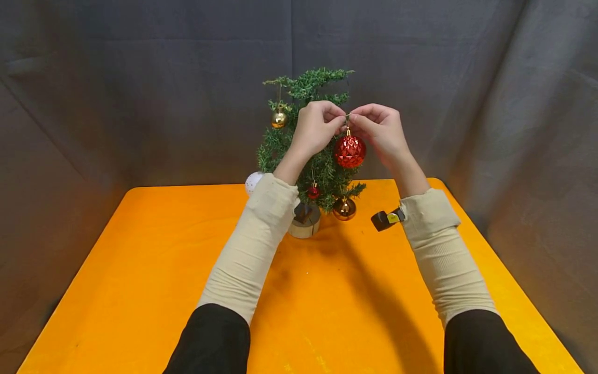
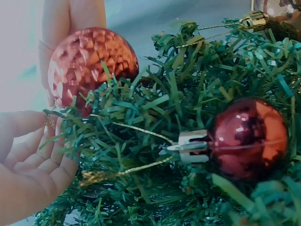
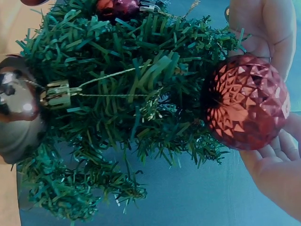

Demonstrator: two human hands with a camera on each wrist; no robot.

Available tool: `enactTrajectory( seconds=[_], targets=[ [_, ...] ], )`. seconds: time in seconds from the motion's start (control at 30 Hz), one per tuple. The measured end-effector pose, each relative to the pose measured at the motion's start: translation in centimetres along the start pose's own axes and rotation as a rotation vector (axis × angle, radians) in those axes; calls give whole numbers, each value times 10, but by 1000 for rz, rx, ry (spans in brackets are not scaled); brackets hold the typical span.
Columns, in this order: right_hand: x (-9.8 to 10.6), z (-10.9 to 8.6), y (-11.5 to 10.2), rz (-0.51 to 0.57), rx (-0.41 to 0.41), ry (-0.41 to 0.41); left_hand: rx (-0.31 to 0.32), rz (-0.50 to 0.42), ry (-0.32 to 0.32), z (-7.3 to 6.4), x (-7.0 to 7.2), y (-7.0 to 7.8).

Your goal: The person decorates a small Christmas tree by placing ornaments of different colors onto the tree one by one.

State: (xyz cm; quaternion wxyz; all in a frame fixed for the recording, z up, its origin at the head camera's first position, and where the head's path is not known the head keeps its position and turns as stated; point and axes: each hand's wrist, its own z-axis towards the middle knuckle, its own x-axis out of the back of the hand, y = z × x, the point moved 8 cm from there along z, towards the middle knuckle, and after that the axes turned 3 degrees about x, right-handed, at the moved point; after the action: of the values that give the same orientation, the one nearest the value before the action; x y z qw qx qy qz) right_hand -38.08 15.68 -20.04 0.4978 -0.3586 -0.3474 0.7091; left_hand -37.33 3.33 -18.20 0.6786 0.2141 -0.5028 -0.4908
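A faceted red bauble [image 1: 350, 151] hangs by its gold cap at the right side of a small artificial Christmas tree [image 1: 327, 171]. Above it, my left hand [image 1: 317, 127] and right hand [image 1: 380, 130] meet fingertip to fingertip, pinching the bauble's thin gold string at a branch tip. In the left wrist view, the left fingers [image 2: 35, 120] touch the green tip and a bit of gold thread. The right wrist view has the bauble [image 3: 249, 101] covering the right fingertips. Whether the loop is around the twig cannot be told.
The tree carries a gold bauble [image 1: 279, 119], a small red bauble [image 1: 313, 192], a bronze bauble [image 1: 344, 209] and a white ball [image 1: 254, 183]. Its round wooden base [image 1: 304, 228] stands on an orange tabletop [image 1: 177, 259], before a grey curtain [image 1: 187, 104].
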Motion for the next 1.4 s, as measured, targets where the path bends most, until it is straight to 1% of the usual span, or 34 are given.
enactTrajectory(
  seconds=[0.17,0.3,0.43,0.57,0.73,0.87,1.07,1.27,1.4],
  targets=[
    [-3,4,-2,16,3,16,2,18,34,2,4,3],
    [-5,8,-3,21,19,28,-1,40,75,3,8,5],
    [-6,11,-5,-15,50,55,-12,52,121,5,11,7],
    [-4,15,-6,-68,59,114,-22,44,157,7,14,8],
    [-2,18,-7,-122,68,178,-18,40,178,11,14,9],
    [-2,21,-9,-130,91,194,-15,34,195,13,14,9],
    [-2,24,-9,-143,103,203,-3,26,215,17,13,7],
    [0,28,-8,-141,111,206,-2,73,228,21,13,9],
    [2,31,-6,-152,91,222,15,106,225,24,12,9]
  ],
)
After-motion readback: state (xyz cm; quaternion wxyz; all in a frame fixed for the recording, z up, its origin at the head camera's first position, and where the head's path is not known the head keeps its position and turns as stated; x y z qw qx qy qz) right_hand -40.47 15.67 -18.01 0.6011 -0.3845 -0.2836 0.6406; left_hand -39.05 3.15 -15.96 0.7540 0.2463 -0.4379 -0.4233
